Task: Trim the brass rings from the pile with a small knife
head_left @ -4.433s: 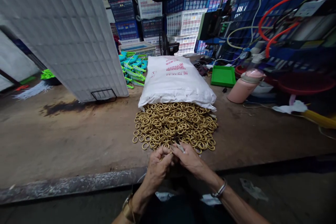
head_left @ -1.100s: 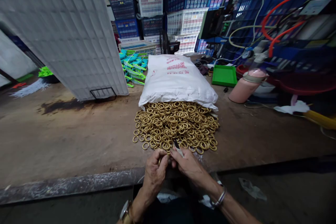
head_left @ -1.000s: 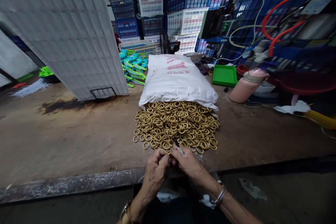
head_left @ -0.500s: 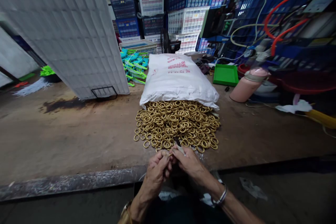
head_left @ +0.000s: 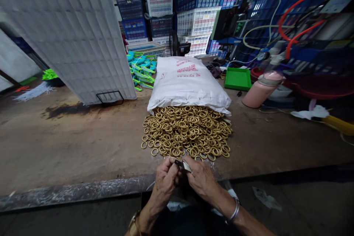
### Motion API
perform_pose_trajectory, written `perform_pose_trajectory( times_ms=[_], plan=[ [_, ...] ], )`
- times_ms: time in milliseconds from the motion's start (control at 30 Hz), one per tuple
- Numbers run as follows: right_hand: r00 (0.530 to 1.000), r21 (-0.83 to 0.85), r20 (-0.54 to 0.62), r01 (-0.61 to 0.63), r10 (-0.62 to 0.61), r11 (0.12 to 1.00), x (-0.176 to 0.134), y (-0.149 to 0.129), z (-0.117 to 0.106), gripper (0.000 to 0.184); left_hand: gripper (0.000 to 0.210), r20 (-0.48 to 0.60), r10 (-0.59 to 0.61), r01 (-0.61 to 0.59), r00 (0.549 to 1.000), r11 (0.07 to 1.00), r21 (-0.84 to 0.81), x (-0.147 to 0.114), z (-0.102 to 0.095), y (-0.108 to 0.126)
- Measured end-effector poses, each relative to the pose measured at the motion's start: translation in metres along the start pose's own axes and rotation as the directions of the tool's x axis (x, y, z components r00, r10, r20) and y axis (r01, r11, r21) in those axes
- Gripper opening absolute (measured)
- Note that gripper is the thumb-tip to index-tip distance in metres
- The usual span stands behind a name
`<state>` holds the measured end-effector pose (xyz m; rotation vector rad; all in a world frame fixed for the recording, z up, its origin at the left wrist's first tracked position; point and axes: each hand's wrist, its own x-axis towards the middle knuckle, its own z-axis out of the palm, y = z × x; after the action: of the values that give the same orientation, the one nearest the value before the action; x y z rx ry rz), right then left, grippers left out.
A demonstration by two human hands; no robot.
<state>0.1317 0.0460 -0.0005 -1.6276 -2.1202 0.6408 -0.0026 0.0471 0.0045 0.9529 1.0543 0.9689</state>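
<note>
My right hand (head_left: 199,175) is closed round a small knife (head_left: 187,166) with a dark blade and a pale handle. Its blade points left and meets the fingertips of my left hand (head_left: 165,177). Those fingers are pinched together, and whatever lies between them is hidden. Both hands are close together over the table's front edge. Just beyond them spreads a heap of gold-coloured rings (head_left: 190,129), several lying loose around its rim. The rings come out from under the mouth of a white woven sack (head_left: 188,84) with red print.
A tall white padded panel (head_left: 91,44) stands on the wooden table (head_left: 83,140) at left. Teal and green plastic pieces (head_left: 141,67) lie behind it. To the right are a green tray (head_left: 238,78), a pink bottle (head_left: 261,90) and orange hoses (head_left: 293,37). Stacked crates (head_left: 197,22) fill the back.
The knife has turned from pointing forward at the rings to pointing left, its blade now at my left fingertips. Both hands have stayed nearly in place.
</note>
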Motion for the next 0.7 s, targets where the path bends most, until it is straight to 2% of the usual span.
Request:
perform_pose_trajectory(
  times_ms=[100, 233, 367, 500, 600, 700],
  plan=[
    [1.0, -0.035, 0.018, 0.008, -0.008, 0.999, 0.001, 0.0, -0.001, 0.028, 0.037, -0.001, 0.022, -0.022, 1.0, 1.0, 0.015, -0.001, -0.001, -0.001],
    [0.994, -0.152, 0.039, -0.097, 0.104, 0.984, 0.005, 0.009, -0.002, 0.023, 0.033, 0.045, 0.001, -0.002, 0.999, 1.0, 0.008, -0.011, 0.0, 0.004],
    [0.994, -0.178, -0.047, -0.103, 0.096, 0.979, 0.008, 0.015, -0.002, 0.017, 0.028, 0.143, -0.061, 0.082, 0.988, 0.987, -0.139, -0.021, 0.003, 0.006],
    [0.982, -0.209, -0.152, -0.139, 0.108, 0.968, 0.019, 0.013, -0.003, 0.014, 0.029, 0.137, -0.116, 0.154, 0.984, 0.94, -0.305, -0.018, 0.0, 0.001],
    [0.975, -0.258, -0.139, -0.203, 0.172, 0.944, 0.03, 0.008, -0.004, 0.012, 0.031, 0.144, -0.096, 0.136, 0.985, 0.942, -0.306, -0.015, -0.003, -0.001],
    [0.974, -0.311, -0.099, -0.225, 0.204, 0.923, 0.038, 0.004, -0.003, 0.01, 0.023, 0.107, -0.089, 0.121, 0.99, 0.93, -0.348, -0.014, -0.006, 0.0]
  ],
)
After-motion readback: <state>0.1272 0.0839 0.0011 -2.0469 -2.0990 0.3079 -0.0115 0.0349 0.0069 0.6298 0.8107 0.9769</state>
